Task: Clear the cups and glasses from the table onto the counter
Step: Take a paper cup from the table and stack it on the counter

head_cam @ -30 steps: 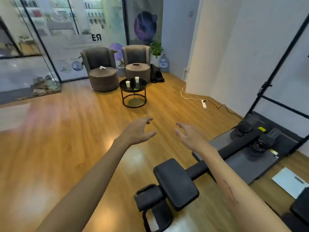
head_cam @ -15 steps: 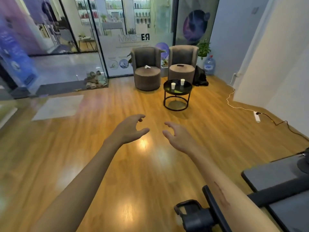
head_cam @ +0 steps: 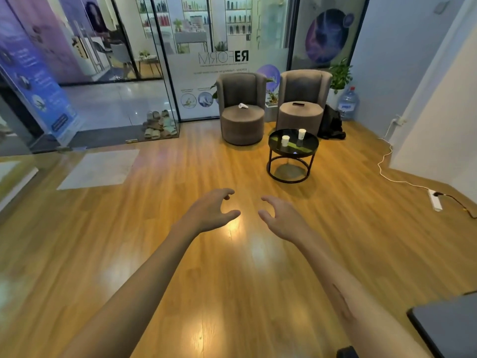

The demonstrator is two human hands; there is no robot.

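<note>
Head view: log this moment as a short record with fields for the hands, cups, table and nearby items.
left hand: open, empty, held out over the floor
right hand: open, empty, held out over the floor
cups: two white cups, left cup and right cup, upright, apart
table: round black table, far from both hands
armchairs: two grey armchairs behind the table
counter: not in view

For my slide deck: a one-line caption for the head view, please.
Both empty hands, left and right, reach toward two white cups on a round black table.
</note>
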